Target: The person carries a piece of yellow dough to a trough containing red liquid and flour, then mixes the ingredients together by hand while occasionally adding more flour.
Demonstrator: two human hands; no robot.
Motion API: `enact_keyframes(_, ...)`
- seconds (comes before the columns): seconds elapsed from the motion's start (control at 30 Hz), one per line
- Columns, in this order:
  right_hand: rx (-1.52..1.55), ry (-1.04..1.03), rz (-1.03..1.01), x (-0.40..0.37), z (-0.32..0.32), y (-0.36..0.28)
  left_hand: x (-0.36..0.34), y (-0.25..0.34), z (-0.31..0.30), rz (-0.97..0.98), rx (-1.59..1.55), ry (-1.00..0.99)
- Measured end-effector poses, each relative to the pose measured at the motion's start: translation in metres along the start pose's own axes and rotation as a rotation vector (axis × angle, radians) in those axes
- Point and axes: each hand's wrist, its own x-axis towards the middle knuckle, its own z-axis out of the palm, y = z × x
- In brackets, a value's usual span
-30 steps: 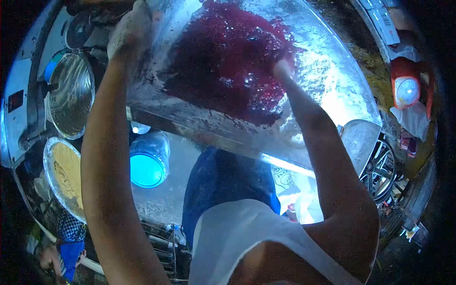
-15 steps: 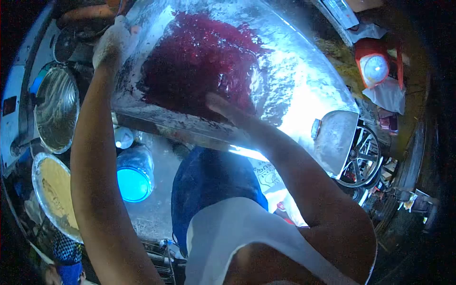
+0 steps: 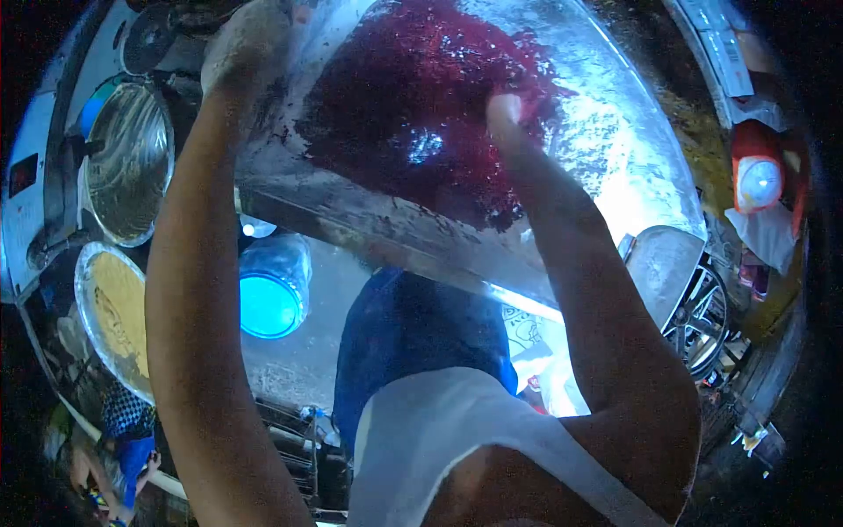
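The right hand (image 3: pixel 507 114) is in or on the dark red wet mass (image 3: pixel 378 132), near its right side; the fingers are mostly hidden there, so I cannot tell whether they are together or apart. The mass lies spread on a wide metal tray (image 3: pixel 632 123), around these fingers and mostly to the left of them. To the right of the right fingers the metal shines strongly. The left hand (image 3: pixel 248 48), which carries a pale coating, is at the left side of the tray, to the left of the red mass and well apart from the right hand. Its fingers are not clear enough, and I cannot tell if they grip the edge or only rest near it. Below the left fingers and a little to the left there is a shiny round pan (image 3: pixel 132 176), and further below it a second round pan (image 3: pixel 85 290) with yellow stuff (image 3: pixel 125 303) inside. Between the two arms, lower than the fingers of both hands, a see-through tub (image 3: pixel 272 303) shows a bright blue round end. To the lower right of the right fingers are a rounded metal flap (image 3: pixel 669 263) and, beside it, a spoked wheel (image 3: pixel 705 316). Well below the left fingers another person (image 3: pixel 132 465) is partly visible
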Motion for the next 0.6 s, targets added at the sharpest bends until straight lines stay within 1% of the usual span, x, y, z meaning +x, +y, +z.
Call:
enact_keyframes(0.07,0.126,-0.046,0.035,-0.015,0.016,-0.044,0.010,0.003,0.004,-0.839,-1.462,0.080)
enact_keyframes(0.1,0.176,-0.083,0.034,-0.020,0.025,-0.065,0.009,0.006,0.007,-0.831,-1.460,0.079)
enact_keyframes(0.13,0.232,-0.125,0.013,-0.027,0.027,-0.089,0.006,0.006,0.012,-0.749,-1.336,0.119)
enact_keyframes(0.17,0.033,-0.122,-0.120,-0.019,0.057,-0.086,0.004,0.007,0.017,-0.671,-1.212,0.158)
enact_keyframes(0.2,-0.165,-0.092,-0.252,-0.011,0.088,-0.081,0.004,0.009,0.022,-0.672,-1.213,0.164)
enact_keyframes(0.27,-0.181,-0.129,-0.421,-0.045,0.090,-0.115,0.008,0.009,0.023,-0.682,-1.217,0.143)
enact_keyframes(0.33,-0.122,-0.185,-0.600,-0.086,0.087,-0.120,0.006,0.008,0.012,-0.719,-1.267,0.156)
enact_keyframes(0.4,-0.077,-0.237,-0.755,-0.120,0.078,-0.097,0.005,0.006,0.003,-0.747,-1.322,0.172)
enact_keyframes(0.47,-0.055,-0.256,-0.836,-0.148,0.063,-0.051,0.004,0.005,0.000,-0.721,-1.340,0.076)
enact_keyframes(0.53,-0.074,-0.222,-0.806,-0.156,0.048,0.007,0.005,0.004,-0.005,-0.754,-1.342,0.096)
enact_keyframes(0.6,-0.124,-0.146,-0.648,-0.140,0.032,0.059,0.001,0.003,-0.009,-0.774,-1.359,0.069)
